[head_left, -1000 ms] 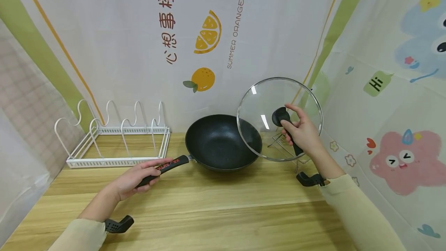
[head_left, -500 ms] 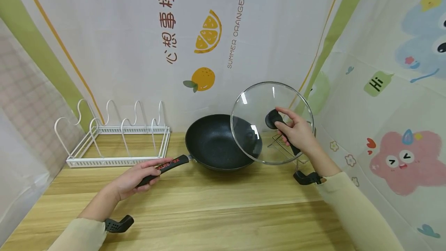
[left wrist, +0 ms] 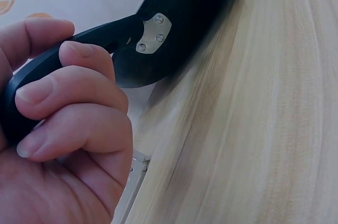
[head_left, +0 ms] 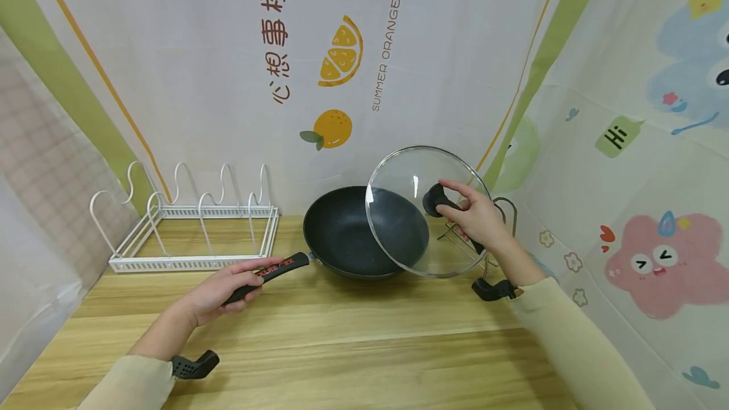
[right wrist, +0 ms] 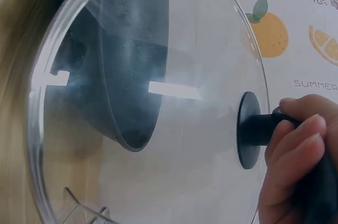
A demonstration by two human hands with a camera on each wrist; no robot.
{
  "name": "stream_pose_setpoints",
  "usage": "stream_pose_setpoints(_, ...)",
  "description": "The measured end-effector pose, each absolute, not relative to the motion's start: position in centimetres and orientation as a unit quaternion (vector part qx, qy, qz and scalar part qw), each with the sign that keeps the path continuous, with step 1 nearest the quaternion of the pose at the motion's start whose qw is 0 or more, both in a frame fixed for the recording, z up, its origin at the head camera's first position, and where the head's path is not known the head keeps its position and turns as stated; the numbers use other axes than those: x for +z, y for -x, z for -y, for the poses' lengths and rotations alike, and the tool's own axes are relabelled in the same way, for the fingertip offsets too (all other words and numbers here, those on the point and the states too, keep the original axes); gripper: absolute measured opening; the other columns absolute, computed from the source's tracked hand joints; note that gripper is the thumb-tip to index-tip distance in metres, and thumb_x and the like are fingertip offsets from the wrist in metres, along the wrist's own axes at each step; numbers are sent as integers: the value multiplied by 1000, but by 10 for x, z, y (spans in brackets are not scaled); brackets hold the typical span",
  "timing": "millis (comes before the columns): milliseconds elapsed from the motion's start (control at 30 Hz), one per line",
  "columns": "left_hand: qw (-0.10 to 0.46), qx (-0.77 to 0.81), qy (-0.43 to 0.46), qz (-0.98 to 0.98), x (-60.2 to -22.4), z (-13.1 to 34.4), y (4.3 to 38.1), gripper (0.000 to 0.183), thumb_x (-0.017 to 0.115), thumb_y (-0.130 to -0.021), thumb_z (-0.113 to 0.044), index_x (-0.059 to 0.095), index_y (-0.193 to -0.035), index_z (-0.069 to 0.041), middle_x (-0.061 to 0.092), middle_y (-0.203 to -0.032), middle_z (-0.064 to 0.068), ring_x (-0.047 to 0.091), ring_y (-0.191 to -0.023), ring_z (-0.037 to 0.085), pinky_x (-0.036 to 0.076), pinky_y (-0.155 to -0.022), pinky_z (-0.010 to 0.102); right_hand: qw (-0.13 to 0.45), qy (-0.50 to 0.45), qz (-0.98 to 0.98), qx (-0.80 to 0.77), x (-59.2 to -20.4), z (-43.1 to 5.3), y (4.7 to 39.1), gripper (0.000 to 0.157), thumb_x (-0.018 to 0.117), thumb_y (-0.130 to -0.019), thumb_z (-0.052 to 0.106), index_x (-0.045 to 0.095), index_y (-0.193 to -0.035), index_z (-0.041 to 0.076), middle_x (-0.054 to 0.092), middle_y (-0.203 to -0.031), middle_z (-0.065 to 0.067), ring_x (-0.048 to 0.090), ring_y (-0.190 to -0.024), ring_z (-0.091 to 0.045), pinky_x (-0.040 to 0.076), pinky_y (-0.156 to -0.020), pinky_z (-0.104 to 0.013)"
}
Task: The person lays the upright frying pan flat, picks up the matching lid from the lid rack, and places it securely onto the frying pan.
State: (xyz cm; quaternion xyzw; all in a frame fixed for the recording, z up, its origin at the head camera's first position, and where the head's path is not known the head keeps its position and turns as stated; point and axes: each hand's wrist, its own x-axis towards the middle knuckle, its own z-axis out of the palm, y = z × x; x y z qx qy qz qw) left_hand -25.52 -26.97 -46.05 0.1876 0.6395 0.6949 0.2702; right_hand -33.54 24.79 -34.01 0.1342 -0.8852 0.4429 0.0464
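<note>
A black wok (head_left: 355, 233) sits on the wooden table, tilted a little toward me. My left hand (head_left: 224, 293) grips its long black handle (head_left: 285, 266), which bears red lettering; in the left wrist view the fingers (left wrist: 79, 89) curl round that handle. My right hand (head_left: 478, 217) holds the black knob of a round glass lid (head_left: 398, 176) with a metal rim. The lid stands steeply tilted in the air, overlapping the wok's right side in the head view. Through the glass the wok (right wrist: 127, 60) shows in the right wrist view, apart from the lid.
A white wire rack (head_left: 188, 263) with curved dividers stands at the left on the table (head_left: 353, 347). Behind the lid and right hand, a metal wire stand (head_left: 514, 217) is partly hidden. Printed cloth walls (head_left: 455, 49) close off the back and right.
My right hand has carried the glass lid left and slightly down, so it overlaps more of the wok. The left hand and the wok stay where they were.
</note>
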Motion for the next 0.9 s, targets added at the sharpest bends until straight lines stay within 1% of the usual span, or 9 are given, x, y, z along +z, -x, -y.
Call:
stream_pose_setpoints(100, 272, 695, -188, -638, -461, 270, 255, 53, 49, -105, -14, 38, -157, -12, 52, -77, -3, 43, -54, 3, 32, -44, 15, 49, -136, 893, 426, -340, -246, 335, 58, 75, -93, 40, 51, -146, 44, 56, -65, -9, 51, -40, -25, 47, -38, -37)
stream_pose_setpoints(167, 273, 695, -189, -638, -462, 270, 255, 54, 50, -105, -14, 37, -157, -11, 52, -77, -3, 42, -53, 3, 32, -44, 15, 53, -137, 898, 416, -339, -245, 335, 57, 74, -93, 40, 52, -145, 45, 53, -63, -5, 50, -39, -22, 46, -38, -37)
stream_pose_setpoints(233, 273, 694, -190, -638, -462, 270, 255, 54, 50, -105, -14, 37, -157, -11, 53, -77, -3, 42, -53, 3, 32, -44, 15, 58, -136, 901, 408, -338, -243, 335, 56, 74, -93, 39, 53, -144, 47, 51, -62, -4, 49, -38, -21, 45, -38, -37)
stream_pose_setpoints(433, 271, 698, -189, -636, -463, 270, 256, 52, 49, -105, -13, 39, -156, -12, 52, -78, -3, 43, -54, 4, 33, -44, 14, 62, -136, 904, 400, -334, -240, 336, 54, 74, -92, 42, 52, -141, 53, 51, -67, -6, 49, -39, -24, 43, -37, -37)
stream_pose_setpoints(533, 268, 696, -188, -639, -462, 270, 256, 52, 49, -105, -13, 39, -156, -12, 52, -78, -3, 43, -55, 4, 33, -44, 14, 57, -139, 907, 394, -330, -236, 336, 54, 74, -93, 41, 53, -141, 52, 48, -67, -5, 47, -39, -23, 42, -37, -36)
stream_pose_setpoints(667, 267, 694, -189, -642, -462, 270, 256, 53, 50, -105, -14, 38, -156, -11, 52, -78, -2, 43, -55, 4, 33, -44, 14, 42, -147, 909, 387, -325, -232, 337, 56, 75, -92, 41, 53, -143, 47, 45, -68, -3, 42, -40, -18, 39, -38, -32)
stream_pose_setpoints(800, 268, 693, -193, -641, -461, 270, 256, 54, 50, -105, -14, 36, -157, -10, 52, -77, -3, 43, -54, 3, 32, -44, 15, 33, -152, 913, 377, -320, -226, 338, 61, 79, -88, 43, 55, -144, 43, 41, -67, 0, 36, -44, -14, 34, -40, -28)
stream_pose_setpoints(900, 266, 692, -194, -643, -461, 270, 256, 54, 49, -105, -14, 36, -157, -10, 52, -77, -3, 43, -55, 3, 33, -44, 15, 29, -159, 916, 367, -317, -222, 339, 64, 81, -86, 44, 55, -144, 42, 41, -67, 0, 34, -45, -14, 32, -41, -28)
